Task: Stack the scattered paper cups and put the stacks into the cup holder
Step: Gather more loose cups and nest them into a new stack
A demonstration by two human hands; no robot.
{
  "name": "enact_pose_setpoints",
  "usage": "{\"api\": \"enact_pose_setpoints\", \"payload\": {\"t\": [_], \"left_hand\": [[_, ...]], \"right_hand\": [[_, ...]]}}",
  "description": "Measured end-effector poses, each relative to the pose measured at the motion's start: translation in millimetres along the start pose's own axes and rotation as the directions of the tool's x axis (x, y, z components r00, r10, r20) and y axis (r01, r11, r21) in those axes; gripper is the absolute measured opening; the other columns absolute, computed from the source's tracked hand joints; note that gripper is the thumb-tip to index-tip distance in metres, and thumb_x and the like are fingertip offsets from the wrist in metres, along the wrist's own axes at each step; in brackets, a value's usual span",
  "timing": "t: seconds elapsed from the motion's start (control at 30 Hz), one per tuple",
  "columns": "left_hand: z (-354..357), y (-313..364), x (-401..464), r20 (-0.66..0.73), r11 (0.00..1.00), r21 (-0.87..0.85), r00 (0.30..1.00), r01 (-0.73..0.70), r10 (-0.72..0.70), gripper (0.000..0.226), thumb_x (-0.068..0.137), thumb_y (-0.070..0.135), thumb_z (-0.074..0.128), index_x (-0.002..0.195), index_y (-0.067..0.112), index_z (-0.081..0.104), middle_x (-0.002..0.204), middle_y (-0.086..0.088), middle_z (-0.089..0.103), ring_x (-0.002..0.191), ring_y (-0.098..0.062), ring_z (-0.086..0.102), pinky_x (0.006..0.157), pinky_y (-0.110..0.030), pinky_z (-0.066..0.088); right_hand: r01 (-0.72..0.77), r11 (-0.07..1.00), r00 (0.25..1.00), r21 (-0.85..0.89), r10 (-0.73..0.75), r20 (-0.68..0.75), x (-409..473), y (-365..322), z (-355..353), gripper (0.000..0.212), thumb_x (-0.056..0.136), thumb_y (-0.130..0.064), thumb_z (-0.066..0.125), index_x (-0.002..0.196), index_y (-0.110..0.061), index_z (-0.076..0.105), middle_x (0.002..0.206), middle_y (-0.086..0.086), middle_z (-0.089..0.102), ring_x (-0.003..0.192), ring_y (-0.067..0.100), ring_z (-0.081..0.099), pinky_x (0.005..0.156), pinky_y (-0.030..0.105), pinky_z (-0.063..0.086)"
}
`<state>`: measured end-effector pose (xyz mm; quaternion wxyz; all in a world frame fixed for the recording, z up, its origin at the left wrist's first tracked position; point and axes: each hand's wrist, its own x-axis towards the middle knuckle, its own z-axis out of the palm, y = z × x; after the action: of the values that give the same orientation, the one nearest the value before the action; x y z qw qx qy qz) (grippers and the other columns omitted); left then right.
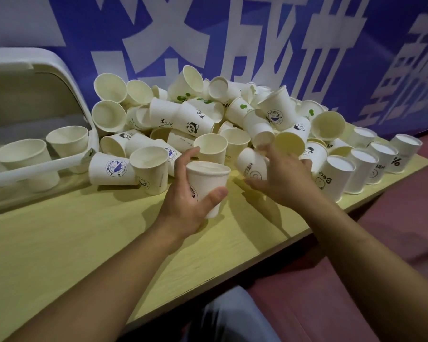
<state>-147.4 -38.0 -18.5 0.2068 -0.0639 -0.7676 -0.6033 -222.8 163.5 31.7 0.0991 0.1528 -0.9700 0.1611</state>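
Paper cups (198,114) are shown heaped in a loose pile on the far half of a yellow table (59,243). An upright cup (206,186), possibly several nested together, though its rim is too blurred to tell, is gripped by the left hand (187,196), with the thumb curled across its near side and the fingers wrapped behind it. Just to its right, the right hand (282,178) is seen with fingers spread and slightly bent at the near edge of the pile; its fingertips are met by a tipped cup (252,164) lying on its side, but a grip on it cannot be confirmed. Cups in the pile are seen upright, on their sides and mouth-outward, several printed with whale, panda and leaf marks. At the right end of the table, a row of inverted cups (371,164) is set base-up. At the left, a white holder (67,70) is placed against the pile, and two open cups (47,149) are seen within it. A blue banner (232,33) with large white characters is hung behind the table.
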Motion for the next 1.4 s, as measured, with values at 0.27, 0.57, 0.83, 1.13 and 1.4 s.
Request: {"api": "enact_pose_setpoints", "payload": {"t": [0.27, 0.57, 0.83, 1.13, 1.4], "left_hand": [[4, 12, -13, 0.273, 0.995, 0.097, 0.962, -0.025, -0.003, 0.077, 0.065, 0.061, 0.073, 0.126, 0.077, 0.029, 0.129, 0.028, 0.05, 0.108, 0.0, 0.059, 0.091, -0.033, 0.057], [5, 13, -15, 0.339, 0.999, 0.036, 0.941, -0.001, -0.011, 0.096, 0.069, 0.059, 0.074, 0.144, 0.072, 0.016, 0.136, 0.047, 0.039, 0.123, 0.013, 0.05, 0.092, -0.013, 0.048], [14, 9, -11, 0.305, 0.999, -0.047, 0.952, 0.011, 0.004, 0.096, 0.07, 0.047, 0.077, 0.145, 0.059, 0.019, 0.127, 0.022, 0.056, 0.105, -0.007, 0.067, 0.081, -0.031, 0.06], [59, 17, 14, 0.345, 0.999, -0.02, 0.937, -0.044, 0.048, 0.083, 0.065, 0.048, 0.075, 0.131, 0.061, 0.025, 0.124, 0.005, 0.052, 0.094, 0.003, 0.063, 0.073, -0.019, 0.054], [120, 20, 33, 0.392, 0.996, -0.002, 0.916, -0.085, 0.079, 0.073, 0.063, 0.05, 0.077, 0.123, 0.052, 0.035, 0.112, 0.029, 0.053, 0.096, 0.007, 0.058, 0.075, -0.023, 0.057]], "right_hand": [[0.135, 0.592, 0.963, 0.795, 0.11, -0.245, -26, -5, -15, 0.091, 0.085, -0.019, 0.076, 0.15, -0.043, 0.019, 0.136, -0.011, 0.049, 0.106, 0.003, 0.063, 0.093, 0.04, 0.058], [0.169, 0.395, 0.955, 0.903, 0.162, -0.249, -40, -28, 11, 0.023, 0.086, -0.028, 0.072, 0.095, -0.026, 0.052, 0.097, -0.009, 0.06, 0.083, 0.013, 0.064, 0.078, 0.05, 0.058], [0.083, 0.34, 0.986, 0.937, 0.107, -0.126, -50, -24, 21, 0.056, 0.089, -0.017, 0.074, 0.13, -0.044, 0.049, 0.096, -0.002, 0.052, 0.087, 0.015, 0.064, 0.088, 0.043, 0.059], [0.125, 0.626, 0.964, 0.77, 0.107, -0.243, -72, 34, 1, 0.029, 0.096, -0.023, 0.064, 0.113, -0.047, 0.066, 0.11, -0.006, 0.063, 0.096, 0.001, 0.059, 0.078, 0.017, 0.048], [-0.119, 0.889, 0.808, 0.442, 0.346, -0.477, -45, 119, -21, 0.038, 0.087, -0.029, 0.075, 0.121, -0.024, 0.062, 0.121, -0.007, 0.039, 0.12, 0.023, 0.047, 0.103, 0.044, 0.046]]}}
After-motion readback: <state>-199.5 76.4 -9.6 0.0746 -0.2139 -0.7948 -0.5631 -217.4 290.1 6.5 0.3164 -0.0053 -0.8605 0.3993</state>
